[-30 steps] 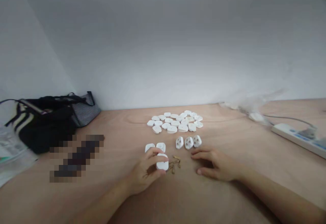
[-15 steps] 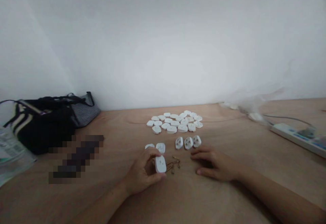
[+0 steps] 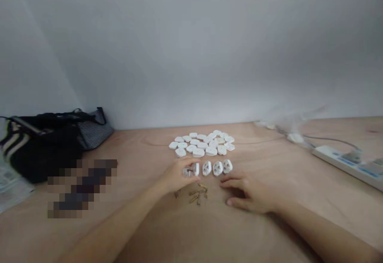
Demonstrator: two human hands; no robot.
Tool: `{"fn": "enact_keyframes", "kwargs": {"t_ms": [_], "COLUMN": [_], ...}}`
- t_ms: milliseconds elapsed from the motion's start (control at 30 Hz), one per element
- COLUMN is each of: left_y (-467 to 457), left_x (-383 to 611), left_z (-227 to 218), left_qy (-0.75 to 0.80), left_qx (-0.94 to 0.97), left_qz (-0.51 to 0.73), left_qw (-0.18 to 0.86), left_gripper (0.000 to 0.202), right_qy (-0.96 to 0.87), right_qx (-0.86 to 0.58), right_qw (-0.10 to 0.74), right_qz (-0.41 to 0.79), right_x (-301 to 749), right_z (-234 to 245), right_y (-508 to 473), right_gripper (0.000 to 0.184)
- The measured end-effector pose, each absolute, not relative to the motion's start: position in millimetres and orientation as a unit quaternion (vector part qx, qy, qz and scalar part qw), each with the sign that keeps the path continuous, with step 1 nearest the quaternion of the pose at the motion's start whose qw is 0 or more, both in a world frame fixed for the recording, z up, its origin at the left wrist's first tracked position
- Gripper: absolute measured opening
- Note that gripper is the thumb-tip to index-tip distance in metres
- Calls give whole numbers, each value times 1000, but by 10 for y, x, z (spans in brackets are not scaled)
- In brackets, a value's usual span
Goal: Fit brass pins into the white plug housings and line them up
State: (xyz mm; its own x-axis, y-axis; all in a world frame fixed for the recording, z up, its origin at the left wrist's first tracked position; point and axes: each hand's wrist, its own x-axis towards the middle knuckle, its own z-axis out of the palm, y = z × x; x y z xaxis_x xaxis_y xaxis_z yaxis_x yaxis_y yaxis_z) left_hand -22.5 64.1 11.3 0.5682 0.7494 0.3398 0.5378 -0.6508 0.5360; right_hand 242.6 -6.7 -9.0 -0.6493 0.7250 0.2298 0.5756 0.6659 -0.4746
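My left hand (image 3: pixel 175 176) is closed around a white plastic plug shell (image 3: pixel 196 169), thumb on the near side and fingers on the far side. Its inner side is partly hidden by the hand. Just right of it, three similar plug shells (image 3: pixel 218 168) stand in a short row, their dark-holed faces toward me. Below the row lie several small brass pins (image 3: pixel 196 196), loose on the wood. My right hand (image 3: pixel 249 194) rests on the table right of the pins, fingers stretched out and apart, holding nothing.
Behind the row, several white plug pieces (image 3: pixel 198 152) lie clustered on the wooden table (image 3: pixel 227 235). At the left are a black bag (image 3: pixel 44 151) and a pixelated dark patch. A white power strip (image 3: pixel 344 161) and a clear plastic bag (image 3: pixel 293 123) are at the right.
My left hand has carried the plug shell forward, away from me, to the left end of the row, and turned it. My right hand has stayed nearly in place. The view has shifted slightly.
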Motion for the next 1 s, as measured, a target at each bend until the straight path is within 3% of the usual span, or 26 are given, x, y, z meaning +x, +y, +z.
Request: {"fn": "enact_keyframes", "kwargs": {"t_ms": [100,367,500,667,833,933,1000], "left_y": [559,79,13,-26,-80,-77,-60], "left_x": [-235,-509,-459,-276,-117,-127,-169], "left_z": [114,114,73,58,27,37,54], "left_qy": [373,347,351,302,239,235,252], "left_qx": [854,858,869,904,918,914,906], "left_qz": [309,314,299,272,297,310,321], "left_qw": [190,213,181,133,106,114,109], "left_gripper": [50,33,44,50,47,58,52], "right_qy": [-889,-876,-825,-768,-751,-719,-696], "right_qx": [-362,-375,-428,-441,-391,-387,-387], "right_qw": [215,252,329,398,405,417,428], "right_qz": [181,168,168,239,345,400,426], "right_x": [2436,2347,2063,1814,1759,1764,1772], "right_z": [-105,-157,-158,-187,-207,-214,-212], "right_y": [-57,-71,-143,-169,-158,-152,-147], "right_gripper": [44,40,35,37,32,34,38]}}
